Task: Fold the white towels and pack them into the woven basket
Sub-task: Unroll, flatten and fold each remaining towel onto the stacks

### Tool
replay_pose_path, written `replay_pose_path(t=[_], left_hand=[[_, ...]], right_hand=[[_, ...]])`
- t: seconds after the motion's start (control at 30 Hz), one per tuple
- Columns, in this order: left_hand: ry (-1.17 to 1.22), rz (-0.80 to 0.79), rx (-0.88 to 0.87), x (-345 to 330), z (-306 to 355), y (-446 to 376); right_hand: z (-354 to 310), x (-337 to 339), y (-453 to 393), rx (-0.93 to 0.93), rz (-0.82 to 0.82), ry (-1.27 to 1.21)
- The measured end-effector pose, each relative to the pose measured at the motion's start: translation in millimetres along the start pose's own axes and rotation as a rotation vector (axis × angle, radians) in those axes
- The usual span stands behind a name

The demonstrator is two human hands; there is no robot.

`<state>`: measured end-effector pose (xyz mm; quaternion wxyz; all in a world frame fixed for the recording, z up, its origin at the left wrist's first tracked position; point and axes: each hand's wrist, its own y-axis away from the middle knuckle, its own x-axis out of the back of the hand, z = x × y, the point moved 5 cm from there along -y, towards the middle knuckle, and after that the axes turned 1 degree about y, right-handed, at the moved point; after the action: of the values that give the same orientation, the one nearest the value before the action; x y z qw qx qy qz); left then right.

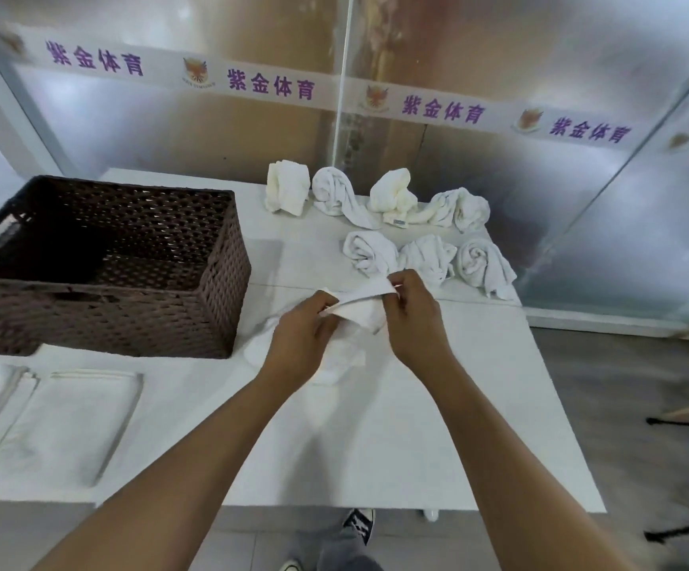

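Observation:
Both hands hold one crumpled white towel [357, 313] just above the white table [437, 426]. My left hand [299, 340] grips its left part, and my right hand [413, 315] pinches its upper edge. The towel's lower part hangs down onto the table. A dark brown woven basket [219, 282] stands at the left, and nothing shows inside it. Several rolled or crumpled white towels [396, 224] lie in two rows at the far end of the table. Two folded white towels [62, 426] lie flat at the near left.
A frosted glass wall with a printed band runs behind the table. The table's right edge drops to grey floor, where dark tripod legs [684, 422] stand. My shoe [359, 525] shows below the table's near edge.

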<state>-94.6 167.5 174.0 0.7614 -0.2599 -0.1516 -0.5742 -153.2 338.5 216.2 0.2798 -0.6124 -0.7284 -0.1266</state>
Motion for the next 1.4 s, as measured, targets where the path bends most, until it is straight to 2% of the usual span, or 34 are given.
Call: replay_pose_path(t=[0.1, 0.17, 0.27, 0.33, 0.53, 0.67, 0.8, 0.9, 1.0, 1.1, 1.17, 1.27, 1.33, 1.4], left_hand=[[0.083, -0.143, 0.028, 11, 29, -8], [0.044, -0.170, -0.032, 17, 47, -11], [-0.021, -0.087, -0.153, 25, 74, -12], [-0.010, -0.029, -0.172, 28, 91, -10], [-0.083, -0.063, -0.151, 34, 134, -10], [-0.167, -0.028, -0.153, 24, 178, -12], [-0.030, -0.047, -0.196, -7, 233, -13], [-0.023, -0.017, -0.238, -33, 268, -11], [-0.083, 0.039, -0.207, -48, 274, -6], [-0.059, 0.086, -0.145, -56, 270, 5], [0.059, 0.111, -0.084, -57, 272, 12], [0.110, 0.125, -0.071, -57, 282, 18], [0.119, 0.133, -0.100, -57, 291, 25], [0.140, 0.144, -0.098, -56, 294, 32]], right_hand=[[-5, 33, 3, -0.033, 0.165, -0.032], [-9, 53, 5, -0.048, 0.239, -0.031], [-16, 77, 11, -0.035, 0.289, -0.013], [-17, 89, 13, -0.026, 0.283, -0.052], [-9, 142, 17, -0.096, 0.405, -0.316], [-15, 181, 13, -0.060, 0.309, -0.512], [-43, 207, 10, 0.146, 0.122, -0.388], [-47, 213, 14, 0.222, 0.081, -0.406], [-27, 220, 18, 0.169, 0.092, -0.534], [-2, 218, 27, 0.125, 0.021, -0.621], [14, 208, 35, 0.111, -0.070, -0.527], [32, 194, 42, 0.091, -0.034, -0.340], [35, 184, 46, 0.036, -0.038, -0.325], [30, 169, 50, 0.057, -0.135, -0.337]])
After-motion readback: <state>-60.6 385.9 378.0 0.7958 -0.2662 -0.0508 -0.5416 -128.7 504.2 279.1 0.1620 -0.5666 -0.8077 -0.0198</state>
